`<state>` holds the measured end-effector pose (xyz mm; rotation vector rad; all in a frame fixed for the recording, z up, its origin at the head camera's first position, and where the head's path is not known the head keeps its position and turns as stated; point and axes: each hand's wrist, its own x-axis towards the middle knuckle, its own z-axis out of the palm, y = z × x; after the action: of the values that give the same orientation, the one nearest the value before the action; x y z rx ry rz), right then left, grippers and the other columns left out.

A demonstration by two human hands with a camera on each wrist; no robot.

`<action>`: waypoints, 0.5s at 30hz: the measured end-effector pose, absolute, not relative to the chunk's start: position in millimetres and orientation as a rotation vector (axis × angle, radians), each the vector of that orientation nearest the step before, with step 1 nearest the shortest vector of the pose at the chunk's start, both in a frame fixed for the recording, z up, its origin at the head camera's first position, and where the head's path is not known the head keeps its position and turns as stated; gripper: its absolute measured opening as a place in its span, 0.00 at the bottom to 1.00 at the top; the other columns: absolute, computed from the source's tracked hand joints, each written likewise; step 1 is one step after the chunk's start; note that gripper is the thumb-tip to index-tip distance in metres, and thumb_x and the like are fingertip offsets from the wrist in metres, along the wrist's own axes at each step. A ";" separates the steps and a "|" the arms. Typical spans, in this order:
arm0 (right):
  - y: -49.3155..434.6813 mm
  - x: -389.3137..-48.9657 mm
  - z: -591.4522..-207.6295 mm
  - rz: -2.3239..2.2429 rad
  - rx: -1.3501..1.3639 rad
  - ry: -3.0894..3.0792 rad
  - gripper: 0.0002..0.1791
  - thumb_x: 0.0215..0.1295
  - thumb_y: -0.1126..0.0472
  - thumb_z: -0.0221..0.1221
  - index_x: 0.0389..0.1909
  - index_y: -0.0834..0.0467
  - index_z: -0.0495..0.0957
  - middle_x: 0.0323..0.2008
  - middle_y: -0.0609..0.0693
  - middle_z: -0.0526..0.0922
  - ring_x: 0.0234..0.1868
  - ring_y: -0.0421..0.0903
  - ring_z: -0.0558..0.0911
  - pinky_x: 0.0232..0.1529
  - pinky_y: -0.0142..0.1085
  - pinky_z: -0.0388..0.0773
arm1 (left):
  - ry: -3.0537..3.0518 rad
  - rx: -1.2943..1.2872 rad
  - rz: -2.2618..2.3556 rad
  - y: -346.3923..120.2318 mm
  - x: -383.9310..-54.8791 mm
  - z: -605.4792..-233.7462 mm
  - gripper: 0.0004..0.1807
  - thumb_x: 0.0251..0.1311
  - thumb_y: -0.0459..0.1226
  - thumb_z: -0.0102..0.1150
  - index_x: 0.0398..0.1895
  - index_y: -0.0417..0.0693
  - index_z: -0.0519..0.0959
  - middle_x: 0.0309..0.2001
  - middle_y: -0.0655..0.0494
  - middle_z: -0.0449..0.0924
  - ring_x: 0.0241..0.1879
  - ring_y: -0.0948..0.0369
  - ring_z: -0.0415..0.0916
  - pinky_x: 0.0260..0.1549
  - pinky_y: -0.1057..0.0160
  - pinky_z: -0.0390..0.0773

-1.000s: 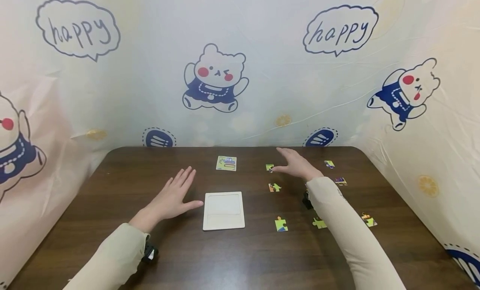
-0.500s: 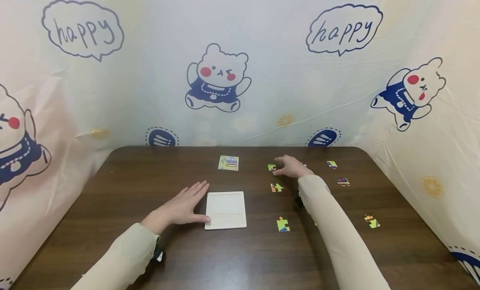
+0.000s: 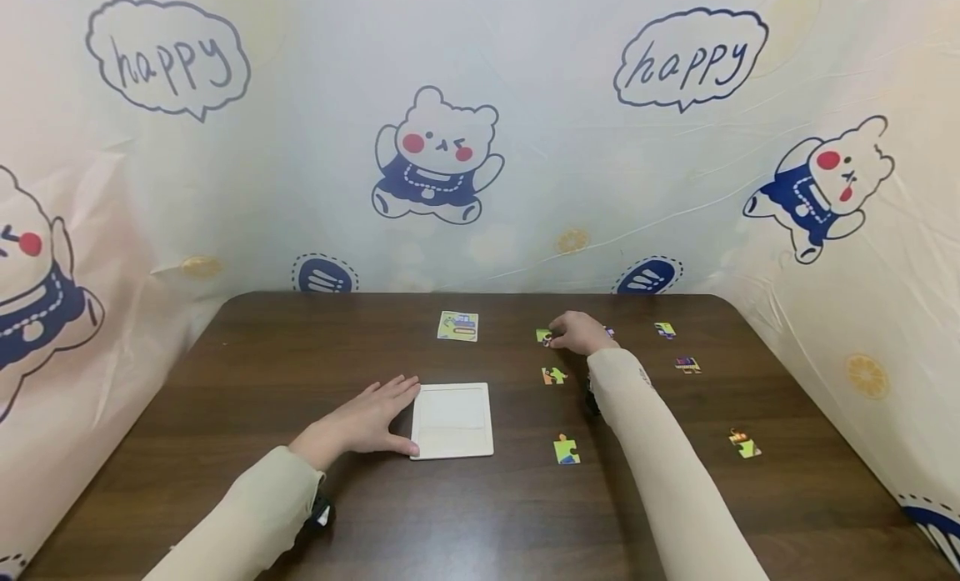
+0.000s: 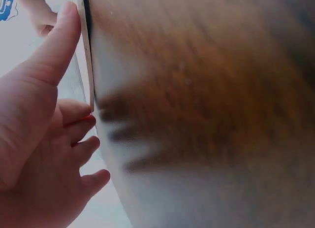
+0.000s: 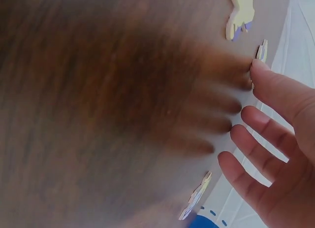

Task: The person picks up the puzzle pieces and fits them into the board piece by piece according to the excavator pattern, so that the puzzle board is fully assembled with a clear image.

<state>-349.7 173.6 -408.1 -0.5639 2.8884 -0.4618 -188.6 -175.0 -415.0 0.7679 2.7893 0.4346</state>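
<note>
My left hand touches the left edge of a square white puzzle frame, thumb at the near corner and fingers at the far one. In the left wrist view the thumb lies along the edge of the frame. My right hand reaches to a small green jigsaw piece at the back. In the right wrist view the thumb tip is right at this piece, and the other fingers spread loosely, slightly bent. The index finger is mostly hidden behind the thumb.
Other jigsaw pieces lie around the right arm: an orange-green one, a green one, and more at the right. A square picture card lies at the back of the brown table. A printed curtain hangs behind.
My left hand has come right and nearer to me, onto the frame's left edge. My right hand has drawn in its fingers beside the green piece. The sleeve now covers a lower piece.
</note>
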 end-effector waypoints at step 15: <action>169.1 -346.7 -408.2 -0.418 -0.473 2.963 0.15 0.57 0.58 0.63 0.43 0.61 0.80 0.43 0.56 0.80 0.43 0.52 0.77 0.47 0.50 0.71 | 2.774 0.732 0.417 -170.6 -186.4 -411.8 0.54 0.45 0.59 0.64 0.67 0.33 0.56 0.68 0.40 0.51 0.68 0.45 0.44 0.62 0.43 0.45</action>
<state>-346.7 169.1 -408.2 -0.4733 2.9633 -0.4179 -186.4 -170.6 -411.8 0.7321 2.7741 0.4171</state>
